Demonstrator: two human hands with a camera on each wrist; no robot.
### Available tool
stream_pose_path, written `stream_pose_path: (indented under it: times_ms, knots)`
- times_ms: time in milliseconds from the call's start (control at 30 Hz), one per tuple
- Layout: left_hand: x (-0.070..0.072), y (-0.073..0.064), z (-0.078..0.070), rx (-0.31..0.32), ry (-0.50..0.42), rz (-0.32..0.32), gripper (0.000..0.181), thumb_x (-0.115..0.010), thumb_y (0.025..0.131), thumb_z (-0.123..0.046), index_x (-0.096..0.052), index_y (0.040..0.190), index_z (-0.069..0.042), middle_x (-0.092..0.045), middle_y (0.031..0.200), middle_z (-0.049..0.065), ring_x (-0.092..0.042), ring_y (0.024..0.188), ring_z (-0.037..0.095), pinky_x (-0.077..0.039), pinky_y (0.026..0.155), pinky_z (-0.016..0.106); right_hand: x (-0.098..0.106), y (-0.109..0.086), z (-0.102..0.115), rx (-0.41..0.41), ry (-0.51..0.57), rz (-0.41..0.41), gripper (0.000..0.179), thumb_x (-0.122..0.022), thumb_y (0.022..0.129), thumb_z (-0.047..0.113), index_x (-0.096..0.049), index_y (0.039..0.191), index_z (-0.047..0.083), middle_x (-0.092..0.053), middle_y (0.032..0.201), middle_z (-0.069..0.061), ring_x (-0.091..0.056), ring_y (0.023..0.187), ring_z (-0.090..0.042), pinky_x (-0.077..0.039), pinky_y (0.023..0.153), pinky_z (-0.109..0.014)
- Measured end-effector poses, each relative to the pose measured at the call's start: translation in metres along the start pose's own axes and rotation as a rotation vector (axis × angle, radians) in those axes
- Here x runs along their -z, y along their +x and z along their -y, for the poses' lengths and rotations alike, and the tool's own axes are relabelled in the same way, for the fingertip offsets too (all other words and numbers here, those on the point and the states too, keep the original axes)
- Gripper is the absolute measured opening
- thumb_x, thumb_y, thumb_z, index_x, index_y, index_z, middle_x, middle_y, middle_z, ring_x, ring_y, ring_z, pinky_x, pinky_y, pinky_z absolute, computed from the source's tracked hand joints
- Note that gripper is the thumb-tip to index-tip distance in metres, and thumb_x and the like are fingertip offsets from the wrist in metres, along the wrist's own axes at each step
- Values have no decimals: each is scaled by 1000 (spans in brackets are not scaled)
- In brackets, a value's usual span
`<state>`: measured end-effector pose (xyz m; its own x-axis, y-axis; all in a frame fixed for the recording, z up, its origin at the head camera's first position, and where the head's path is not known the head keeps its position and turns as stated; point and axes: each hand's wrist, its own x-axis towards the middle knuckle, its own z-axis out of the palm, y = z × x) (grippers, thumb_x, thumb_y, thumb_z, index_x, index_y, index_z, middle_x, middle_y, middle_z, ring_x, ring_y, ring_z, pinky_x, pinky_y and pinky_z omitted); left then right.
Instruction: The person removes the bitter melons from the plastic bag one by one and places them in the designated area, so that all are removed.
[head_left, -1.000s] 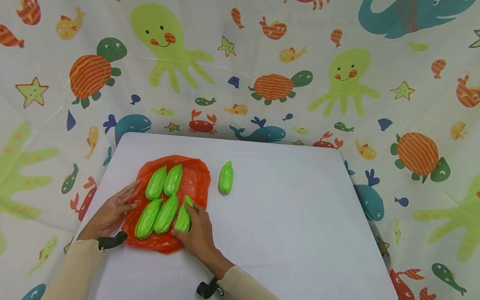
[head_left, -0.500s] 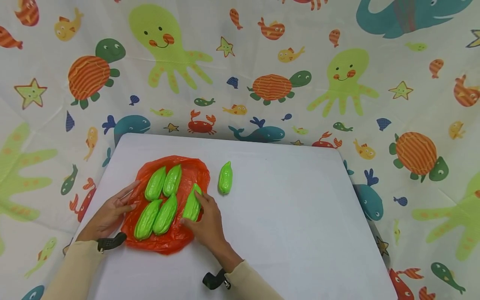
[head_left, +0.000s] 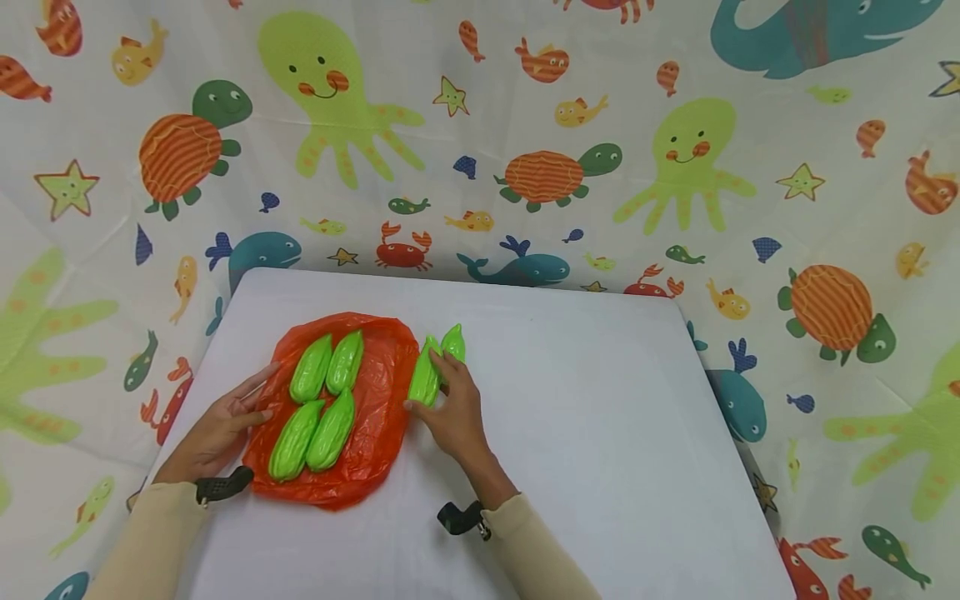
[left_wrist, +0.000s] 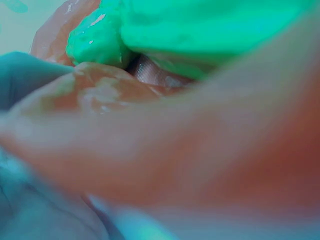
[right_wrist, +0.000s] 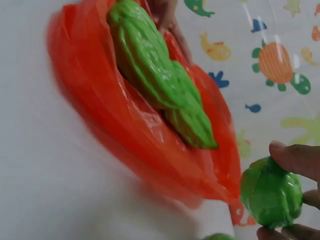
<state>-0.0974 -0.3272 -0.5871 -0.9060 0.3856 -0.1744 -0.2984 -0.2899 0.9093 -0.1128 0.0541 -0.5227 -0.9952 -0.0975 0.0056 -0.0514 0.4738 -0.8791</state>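
My right hand (head_left: 459,421) pinches a green bitter gourd (head_left: 424,380) between thumb and fingers, just beyond the bag's right rim. Seen in the right wrist view, that gourd (right_wrist: 267,192) shows its rounded end, apart from the bag. Behind my right fingers another bitter gourd (head_left: 453,340) lies on the table, partly hidden. My left hand (head_left: 217,433) holds the left edge of the red plastic bag (head_left: 378,433), thumb on the inner side; its other fingers are partly hidden. Several bitter gourds (head_left: 310,368) lie in the spread bag. The left wrist view is blurred by red plastic (left_wrist: 150,150).
The bag lies on the left half of a white table (head_left: 600,417). Behind and beside the table hangs a cloth (head_left: 450,50) printed with sea animals. Dark wrist straps (head_left: 225,485) sit at both sleeves.
My right hand has lifted a bitter gourd from the bag's lower right and carried it up and right, past the rim toward the gourd outside. My left hand has stayed at the bag's edge.
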Motion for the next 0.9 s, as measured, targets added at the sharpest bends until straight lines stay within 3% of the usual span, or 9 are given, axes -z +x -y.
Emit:
stream_pose_path:
  times_ms: [233, 467, 667, 900]
  knots:
    - [-1, -1, -1, 9, 26, -3, 75, -43, 111, 4, -14, 172, -27, -52, 153, -30, -56, 134, -9, -57, 103, 24, 26, 19, -11, 8, -41, -65, 88, -90, 85, 13, -48, 161, 25, -42, 168, -11, -50, 150, -31, -55, 111, -46]
    - [-1, -1, -1, 34, 63, -45, 74, -46, 111, 0, -16, 172, -29, -53, 149, -33, -57, 131, -11, -58, 101, 23, 49, 31, -25, -23, -49, -82, 90, -92, 83, 13, -48, 161, 24, -40, 168, -13, -46, 153, -33, -52, 115, -49]
    - [-1, 0, -1, 30, 51, -44, 74, -46, 111, 1, -17, 172, -29, -52, 150, -33, -56, 132, -11, -58, 102, 23, 67, 39, -40, -18, -54, -111, 90, -92, 82, 9, -49, 160, 20, -40, 168, -15, -44, 154, -35, -52, 115, -50]
    - [-1, 0, 0, 38, 45, -60, 74, -47, 111, 0, -17, 172, -28, -55, 147, -34, -57, 131, -11, -58, 101, 23, 80, 48, -58, -68, -94, -103, 89, -90, 83, 6, -49, 160, 20, -38, 170, -14, -41, 156, -35, -50, 118, -49]
